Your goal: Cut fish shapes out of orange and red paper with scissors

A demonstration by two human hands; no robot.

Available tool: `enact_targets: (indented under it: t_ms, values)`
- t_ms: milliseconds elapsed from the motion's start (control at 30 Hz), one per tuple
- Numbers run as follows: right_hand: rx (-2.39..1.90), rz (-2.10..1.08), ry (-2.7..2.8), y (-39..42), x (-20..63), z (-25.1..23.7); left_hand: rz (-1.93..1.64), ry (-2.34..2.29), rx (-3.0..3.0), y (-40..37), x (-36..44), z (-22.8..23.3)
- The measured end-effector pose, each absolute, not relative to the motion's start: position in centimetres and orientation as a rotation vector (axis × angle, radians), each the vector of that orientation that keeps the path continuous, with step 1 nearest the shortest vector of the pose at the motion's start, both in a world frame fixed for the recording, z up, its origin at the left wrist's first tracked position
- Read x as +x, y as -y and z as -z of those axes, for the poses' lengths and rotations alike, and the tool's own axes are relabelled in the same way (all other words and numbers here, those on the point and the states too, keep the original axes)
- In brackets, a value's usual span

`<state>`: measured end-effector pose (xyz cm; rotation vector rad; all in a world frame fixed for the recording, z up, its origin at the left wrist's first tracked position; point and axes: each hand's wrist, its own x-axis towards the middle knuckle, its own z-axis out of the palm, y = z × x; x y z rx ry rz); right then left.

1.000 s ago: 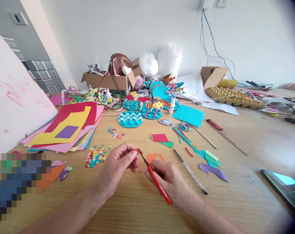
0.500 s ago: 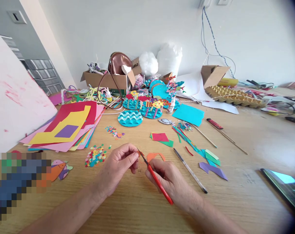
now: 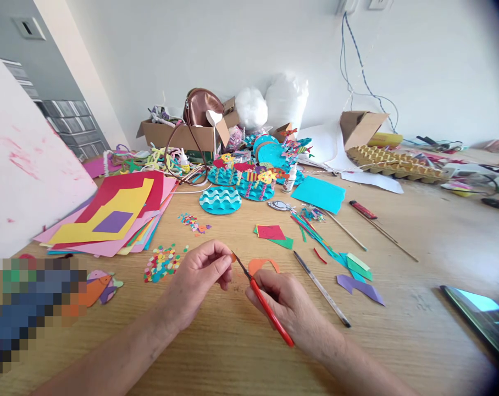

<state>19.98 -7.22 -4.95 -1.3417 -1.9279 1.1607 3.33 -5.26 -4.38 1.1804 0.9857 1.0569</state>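
Orange scrap point(image 3: 233, 257) between left fingers point(image 3: 223, 263), at scissors point(image 3: 266, 308)

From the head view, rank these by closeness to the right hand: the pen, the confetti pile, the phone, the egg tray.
From the right hand:
1. Pen, just right of it on the table.
2. Confetti pile, to the left, past the left hand.
3. Phone, at the far right edge.
4. Egg tray, far back right, near the wall.

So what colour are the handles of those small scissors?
Red: the small scissors' handles run through the right hand, clearest in the head view.
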Motion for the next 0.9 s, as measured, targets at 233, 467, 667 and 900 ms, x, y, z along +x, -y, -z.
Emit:
enact_targets:
  t_ms: [233,467,667,900]
  values:
    - [-1.333,-1.127,1.948,7.22,19.96,5.05,-1.081,-0.999,1.131,5.26,3.36,4.39]
    - [-1.341,-1.101,1.984,7.12,20.02,5.16,-1.085,-0.958,1.106,5.25,3.29,4.28]
    - [-1.340,-1.079,1.988,7.23,20.01,5.32,-1.098,-0.943,1.072,5.21,3.36,4.20]
    - [-1.349,-1.106,1.957,7.27,20.02,5.25,-1.098,-0.901,1.027,5.16,3.16,4.70]
